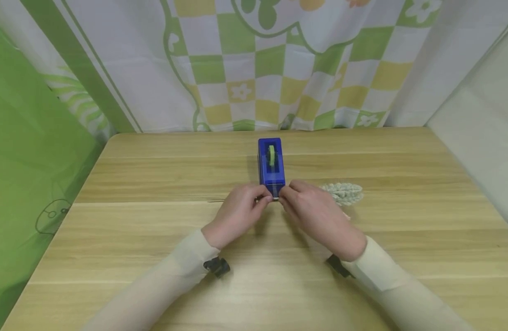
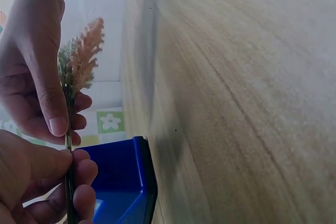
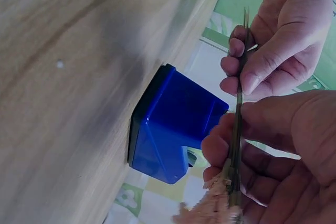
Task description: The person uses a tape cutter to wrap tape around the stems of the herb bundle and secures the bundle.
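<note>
A small bunch of dried plume flowers (image 1: 345, 193) lies sideways across both hands, pale green and peach heads to the right. My left hand (image 1: 239, 209) pinches its thin stems (image 2: 70, 195) between thumb and fingers, with the stem ends sticking out to the left. Close beside it, my right hand (image 1: 318, 216) grips the stems nearer the heads, thumb against fingers. Just beyond the fingertips stands a blue tape dispenser (image 1: 280, 177) holding a yellow-green roll of tape (image 1: 272, 155). Whether any tape is on the stems is hard to tell.
The wooden table (image 1: 155, 170) reaches back to a checked green, yellow and white curtain (image 1: 270, 59). Green cloth (image 1: 26, 151) hangs at the left, with a thin dark wire loop (image 1: 51, 214) by the table edge. A pale wall (image 1: 485, 105) rises at the right.
</note>
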`<state>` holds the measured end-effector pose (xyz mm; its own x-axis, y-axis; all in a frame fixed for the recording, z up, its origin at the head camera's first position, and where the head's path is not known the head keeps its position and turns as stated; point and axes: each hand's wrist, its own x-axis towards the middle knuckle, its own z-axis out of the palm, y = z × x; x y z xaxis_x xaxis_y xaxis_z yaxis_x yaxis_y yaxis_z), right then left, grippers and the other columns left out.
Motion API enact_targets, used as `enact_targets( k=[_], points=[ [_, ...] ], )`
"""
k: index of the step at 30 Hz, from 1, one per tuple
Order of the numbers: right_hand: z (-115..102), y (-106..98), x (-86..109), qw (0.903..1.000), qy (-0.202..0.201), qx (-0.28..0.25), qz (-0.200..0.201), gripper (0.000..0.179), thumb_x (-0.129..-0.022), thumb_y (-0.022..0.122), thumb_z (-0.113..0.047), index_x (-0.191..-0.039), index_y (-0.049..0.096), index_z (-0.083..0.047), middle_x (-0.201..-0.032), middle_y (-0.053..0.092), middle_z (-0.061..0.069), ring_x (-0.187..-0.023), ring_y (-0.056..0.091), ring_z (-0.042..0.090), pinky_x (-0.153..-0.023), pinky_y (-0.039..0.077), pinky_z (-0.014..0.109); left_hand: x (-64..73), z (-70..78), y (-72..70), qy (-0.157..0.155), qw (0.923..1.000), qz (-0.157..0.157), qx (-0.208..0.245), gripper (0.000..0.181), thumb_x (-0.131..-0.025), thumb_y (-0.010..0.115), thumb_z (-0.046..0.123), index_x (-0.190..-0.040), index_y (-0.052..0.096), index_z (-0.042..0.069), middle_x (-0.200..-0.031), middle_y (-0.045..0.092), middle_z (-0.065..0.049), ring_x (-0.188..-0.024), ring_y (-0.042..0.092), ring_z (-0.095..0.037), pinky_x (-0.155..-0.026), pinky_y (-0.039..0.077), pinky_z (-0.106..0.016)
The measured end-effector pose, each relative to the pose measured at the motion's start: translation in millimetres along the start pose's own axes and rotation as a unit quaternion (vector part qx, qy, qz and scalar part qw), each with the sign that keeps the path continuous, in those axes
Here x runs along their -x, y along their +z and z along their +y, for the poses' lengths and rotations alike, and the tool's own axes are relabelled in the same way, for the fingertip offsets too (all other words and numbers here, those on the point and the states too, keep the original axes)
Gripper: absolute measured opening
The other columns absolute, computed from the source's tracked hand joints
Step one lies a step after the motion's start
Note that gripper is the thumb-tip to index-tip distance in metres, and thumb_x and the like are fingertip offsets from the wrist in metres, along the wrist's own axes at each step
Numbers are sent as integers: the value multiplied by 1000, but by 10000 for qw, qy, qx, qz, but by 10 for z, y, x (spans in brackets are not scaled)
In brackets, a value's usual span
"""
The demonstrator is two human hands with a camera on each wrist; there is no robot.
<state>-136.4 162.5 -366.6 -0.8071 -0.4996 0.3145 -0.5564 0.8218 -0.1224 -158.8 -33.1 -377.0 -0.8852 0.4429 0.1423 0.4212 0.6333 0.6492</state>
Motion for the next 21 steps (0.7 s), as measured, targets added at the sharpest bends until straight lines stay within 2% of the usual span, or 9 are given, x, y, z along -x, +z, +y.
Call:
enact_targets(
  k=[3,9,17,21],
  points=[
    [2,-3,-4,10000,-3,39,-20,7,-100,70,-14,-95,73,-9,-78,61,0,-65,51,12,-58,49,28,-5,-2,1,-54,10000,18,65,13,-103,67,14,-103,77,7,-94,76,-5,-69,54,-11,-63,46,-24],
    [20,11,-18,9996,-142,134,198,8,-97,74,-14,-91,71,-9,-78,66,1,-68,56,15,-61,53,30,-14,1,4,-86,9999,20,142,10,-102,68,14,-103,76,9,-95,75,-3,-67,54,-11,-62,46,-23],
    [39,40,-25,9992,-152,63,361,6,-95,77,-13,-92,72,-9,-82,70,2,-72,61,17,-65,56,32,-44,-17,11,-57,9999,-96,46,21,-107,60,16,-101,76,4,-78,66,-2,-65,52,-11,-59,44,-23],
    [45,50,-33,9992,-137,95,375,7,-95,77,-13,-92,72,-8,-81,67,2,-70,58,16,-64,54,31,-55,-22,16,-85,9999,-59,55,17,-105,62,15,-103,76,6,-87,72,-4,-67,54,-11,-61,46,-23]
  ],
)
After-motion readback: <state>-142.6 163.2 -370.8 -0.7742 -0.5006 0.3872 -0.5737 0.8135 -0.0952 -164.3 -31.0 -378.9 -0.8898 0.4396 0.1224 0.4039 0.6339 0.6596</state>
